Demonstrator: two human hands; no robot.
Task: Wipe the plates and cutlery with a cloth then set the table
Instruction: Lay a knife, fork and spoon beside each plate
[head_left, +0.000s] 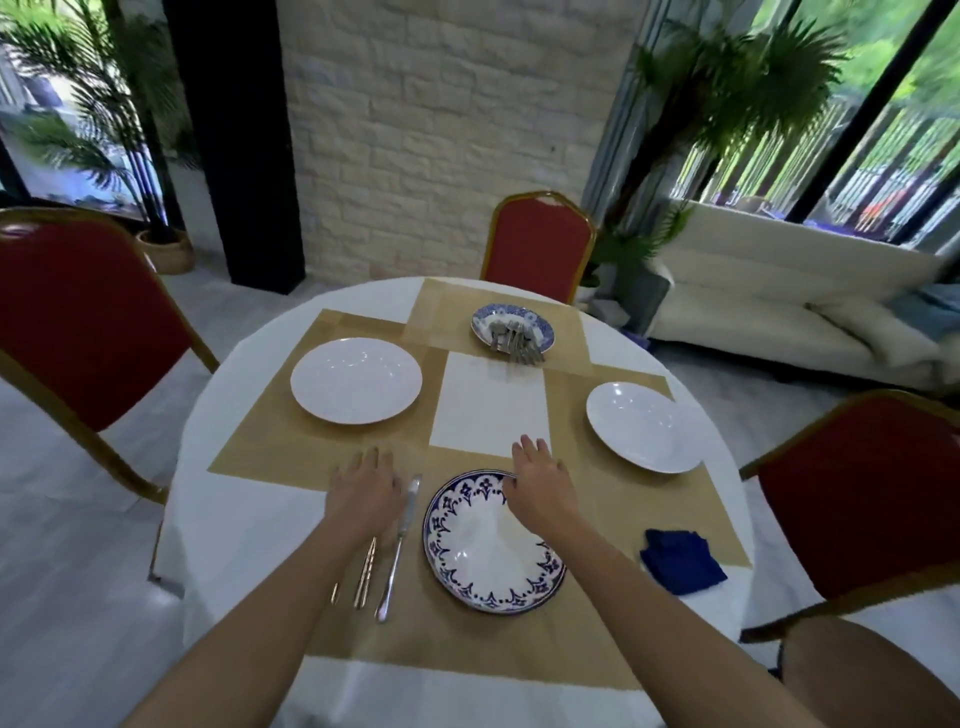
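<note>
A blue-patterned plate (493, 551) lies on the near placemat. My right hand (540, 480) hovers open over its far rim, fingers straight. My left hand (363, 488) is open, palm down, over the mat left of the plate, above the tops of a fork and another utensil (366, 571). A knife (400, 545) lies between that hand and the plate. Two white plates sit at the left (356, 379) and right (644, 426). A far blue-patterned plate (511, 325) holds several pieces of cutlery (514, 343). A folded blue cloth (683, 561) lies at the near right.
The round table (249, 519) has a white cloth and tan placemats (270, 441). Red chairs stand at the left (78, 322), far side (537, 249) and right (862, 499). A white sofa (779, 312) and potted palms are behind.
</note>
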